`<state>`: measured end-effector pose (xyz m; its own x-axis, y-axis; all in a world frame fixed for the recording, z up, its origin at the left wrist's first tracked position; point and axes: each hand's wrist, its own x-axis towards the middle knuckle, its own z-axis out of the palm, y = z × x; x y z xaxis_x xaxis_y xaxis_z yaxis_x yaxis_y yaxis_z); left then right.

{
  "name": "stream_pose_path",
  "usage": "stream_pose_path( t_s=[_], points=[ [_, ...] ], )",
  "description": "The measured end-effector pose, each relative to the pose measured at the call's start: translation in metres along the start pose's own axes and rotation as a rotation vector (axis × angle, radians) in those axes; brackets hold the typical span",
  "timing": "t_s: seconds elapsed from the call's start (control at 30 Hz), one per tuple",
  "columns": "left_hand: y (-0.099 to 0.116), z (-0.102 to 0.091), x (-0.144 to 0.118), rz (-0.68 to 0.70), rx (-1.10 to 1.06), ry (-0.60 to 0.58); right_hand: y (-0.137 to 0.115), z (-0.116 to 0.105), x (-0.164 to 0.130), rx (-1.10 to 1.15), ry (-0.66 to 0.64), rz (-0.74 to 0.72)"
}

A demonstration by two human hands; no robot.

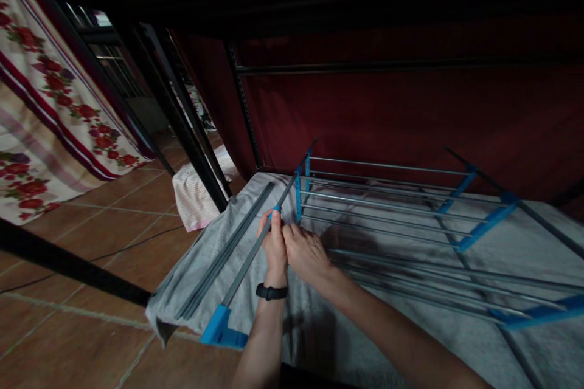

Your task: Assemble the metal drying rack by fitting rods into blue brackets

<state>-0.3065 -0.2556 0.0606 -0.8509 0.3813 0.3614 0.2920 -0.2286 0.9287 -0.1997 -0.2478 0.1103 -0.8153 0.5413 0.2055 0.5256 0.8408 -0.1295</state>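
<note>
Head view, left hand [275, 247] and right hand [305, 253] gripping grey rail [255, 248], on rack [387, 206]

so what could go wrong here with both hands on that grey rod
The left hand and right hand pinch a small blue clip on the grey rod; a slip could nip fingers. The rack's blue corner piece lies at the grey cloth's edge and might slide off.

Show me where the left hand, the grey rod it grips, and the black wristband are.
left hand [274, 243], head view, on its back.
grey rod [244, 264], head view, middle of the bare length below the hand.
black wristband [271, 292], head view, on the strap.
</note>
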Motion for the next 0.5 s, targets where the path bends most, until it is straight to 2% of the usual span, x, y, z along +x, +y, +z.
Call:
stream_pose_path(
  t_s=[0.13,0.23,0.43,0.5],
  points=[
    [0.000,0.003,-0.002,-0.051,-0.064,-0.021,0.019,0.011,-0.021,-0.060,0.102,-0.106],
    [-0.001,0.002,-0.003,-0.040,-0.087,-0.005,0.030,0.014,-0.032,-0.134,0.111,-0.135],
    [-0.005,-0.008,-0.003,-0.013,-0.194,-0.125,0.028,-0.007,-0.026,-0.185,0.038,-0.150],
    [-0.011,-0.011,-0.002,-0.002,-0.215,-0.132,0.028,-0.017,-0.023,-0.173,0.021,-0.160]
  ],
)
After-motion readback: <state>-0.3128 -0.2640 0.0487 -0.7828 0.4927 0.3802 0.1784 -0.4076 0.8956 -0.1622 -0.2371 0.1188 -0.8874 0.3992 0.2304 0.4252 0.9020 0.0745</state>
